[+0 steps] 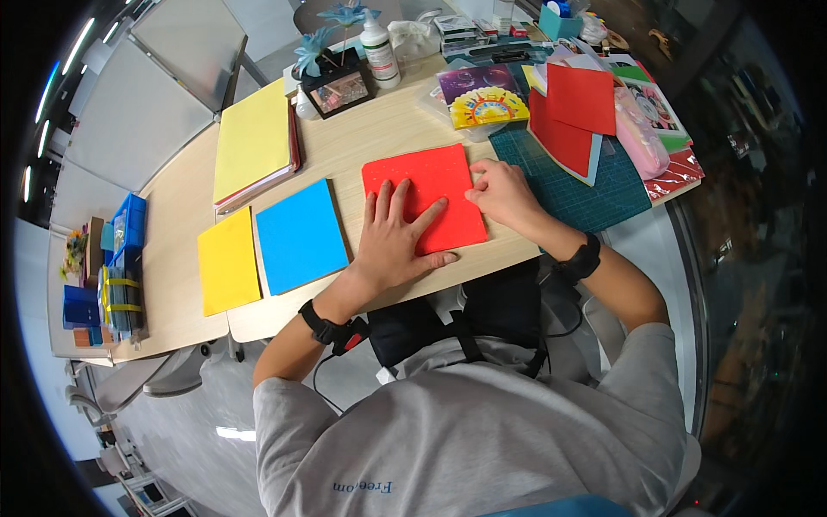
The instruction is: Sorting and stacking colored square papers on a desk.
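Note:
A red square sheet (426, 187) lies on the light wooden table before me. My left hand (397, 232) rests flat on its lower left part with fingers spread and holds nothing. At the sheet's right edge is my right hand (496, 187), thumb and forefinger bent against the edge; whether they pinch it does not show. Left of the red sheet lie a blue square pad (302, 236) and a yellow sheet (229, 262), side by side.
A pale yellow paper stack (253, 142) lies at the back left. Behind stand a white bottle (381, 55) and a black box (337, 87) with blue flowers. Right are a green cutting mat (568, 200), red papers (581, 97) and a pink pencil case (639, 136).

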Demonstrator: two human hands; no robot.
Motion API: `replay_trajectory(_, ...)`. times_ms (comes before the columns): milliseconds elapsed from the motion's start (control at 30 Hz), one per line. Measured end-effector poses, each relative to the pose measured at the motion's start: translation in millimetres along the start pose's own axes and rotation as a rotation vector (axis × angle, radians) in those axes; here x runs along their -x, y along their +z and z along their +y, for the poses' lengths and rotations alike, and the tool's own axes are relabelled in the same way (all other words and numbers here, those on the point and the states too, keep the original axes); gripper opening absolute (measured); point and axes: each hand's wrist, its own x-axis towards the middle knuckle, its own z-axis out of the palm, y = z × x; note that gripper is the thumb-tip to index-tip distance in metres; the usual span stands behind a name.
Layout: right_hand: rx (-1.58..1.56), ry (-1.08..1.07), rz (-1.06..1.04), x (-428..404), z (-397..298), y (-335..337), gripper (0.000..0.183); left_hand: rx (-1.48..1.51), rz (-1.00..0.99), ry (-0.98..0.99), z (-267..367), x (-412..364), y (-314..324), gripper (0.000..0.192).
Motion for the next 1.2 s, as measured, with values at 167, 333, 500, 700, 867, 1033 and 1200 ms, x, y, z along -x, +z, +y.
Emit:
replay_trajectory(167, -0.089, -0.084, 0.011, 2, 7, -3, 0.036, 0.021, -0.025, -0.048, -1, -2, 5, 0.081)
replay_trajectory(333, 0.366, -0.376, 0.488, 14, 27, -45, 0.046, 0.015, -0.087, -0.074, 4, -6, 1, 0.082)
replay_trajectory(500, 0.664, -0.283, 0.597, 7, 63, -76, 0.062, 0.011, -0.056, -0.065, 9, -11, 3, 0.080)
replay_trajectory(700, 0.816, -0.446, 0.594, -6, 100, -94, 0.027, 0.021, -0.025, -0.063, 7, -14, 12, 0.081)
replay_trajectory(867, 0.686, -0.451, 0.756, 12, 93, -143, 0.025, 0.019, -0.016, -0.062, 5, -15, 14, 0.083)
replay_trajectory(1033, 0.643, -0.643, 0.722, 54, 71, -148, 0.026, 0.046, -0.127, -0.086, 10, -22, -5, 0.085)
replay_trajectory(1200, 0.601, -0.772, 0.356, 83, 96, -101, 0.022, 0.135, -0.120, -0.089, 45, -39, -19, 0.079)
